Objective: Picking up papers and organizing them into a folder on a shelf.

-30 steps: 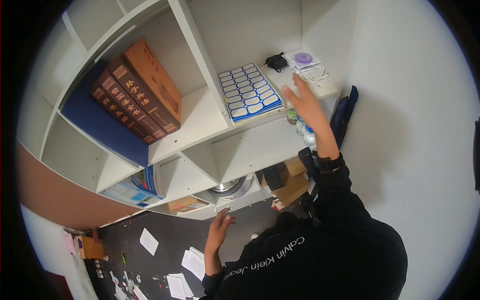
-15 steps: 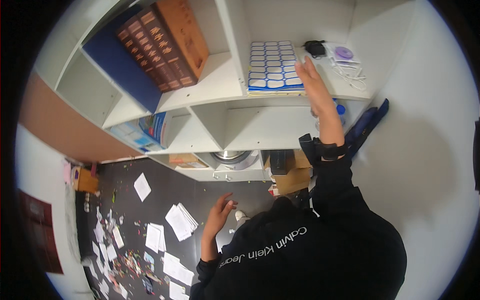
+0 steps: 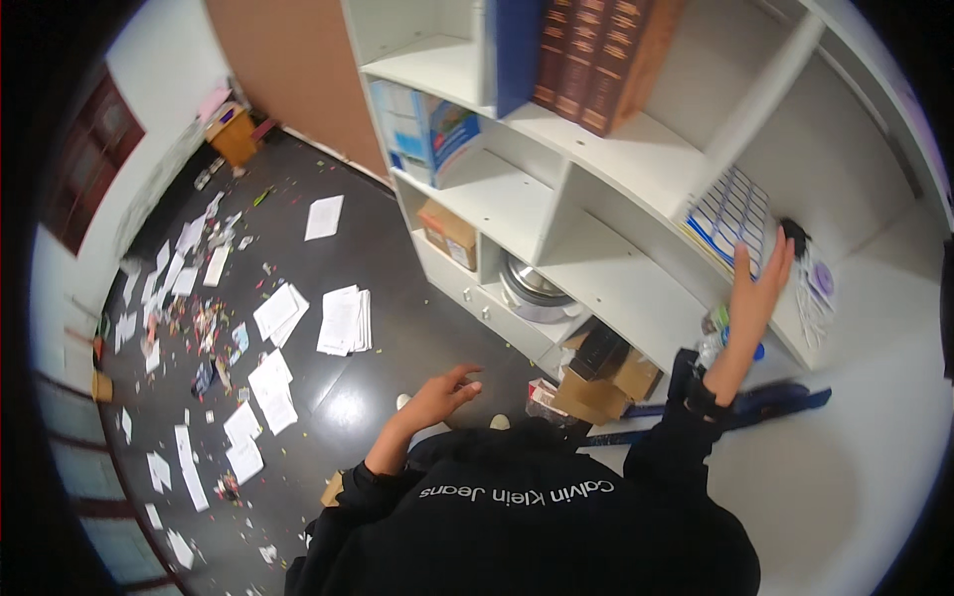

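Observation:
My right hand (image 3: 759,288) is raised at the shelf, fingers stretched out and thumb apart. It is at the near edge of a stack of sheets with a blue-and-white grid pattern (image 3: 730,211); whether it touches the stack I cannot tell. Just beyond the fingertips lies a black adapter (image 3: 795,236). A purple round item (image 3: 821,280) and a coiled white cable (image 3: 811,318) are to its right. Below the hand, partly hidden by it, stand clear plastic bottles (image 3: 710,346). My left hand (image 3: 443,399) hangs over the dark floor, fingers loosely spread, holding nothing.
The white shelf unit (image 3: 636,283) holds thick brown books (image 3: 586,60), a blue binder (image 3: 514,55) and a silver pot (image 3: 537,283). An opened cardboard box (image 3: 591,392) sits low beside long dark-blue objects (image 3: 775,399). Papers (image 3: 345,320) and scraps litter the floor on the left.
The view has turned left, so the shelf shows farther right and more of the littered floor is visible. My right hand stays by the grid-patterned stack; the left still hangs free.

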Motion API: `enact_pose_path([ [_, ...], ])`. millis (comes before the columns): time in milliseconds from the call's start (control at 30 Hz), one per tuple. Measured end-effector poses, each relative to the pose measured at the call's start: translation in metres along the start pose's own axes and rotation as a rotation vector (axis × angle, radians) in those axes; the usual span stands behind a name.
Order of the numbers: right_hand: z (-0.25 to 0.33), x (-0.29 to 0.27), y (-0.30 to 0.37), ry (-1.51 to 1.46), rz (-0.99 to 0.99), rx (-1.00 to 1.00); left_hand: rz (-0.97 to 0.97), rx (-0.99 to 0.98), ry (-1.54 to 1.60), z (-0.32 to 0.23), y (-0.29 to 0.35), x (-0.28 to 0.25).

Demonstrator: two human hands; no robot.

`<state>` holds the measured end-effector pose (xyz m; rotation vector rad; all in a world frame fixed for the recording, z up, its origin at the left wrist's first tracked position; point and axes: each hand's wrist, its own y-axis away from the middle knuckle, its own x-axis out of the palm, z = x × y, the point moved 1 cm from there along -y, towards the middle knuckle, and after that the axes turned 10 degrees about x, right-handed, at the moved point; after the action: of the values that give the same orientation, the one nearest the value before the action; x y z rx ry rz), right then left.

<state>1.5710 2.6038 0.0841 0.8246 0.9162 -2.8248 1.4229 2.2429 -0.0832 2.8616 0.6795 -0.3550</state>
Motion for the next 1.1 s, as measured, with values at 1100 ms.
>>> enact_pose_path([
  [1100,0.450,0.270,0.301,-0.170,1.323,-0.726,-1.152,-0.627,-0.135,0.153,0.420,-0.183],
])
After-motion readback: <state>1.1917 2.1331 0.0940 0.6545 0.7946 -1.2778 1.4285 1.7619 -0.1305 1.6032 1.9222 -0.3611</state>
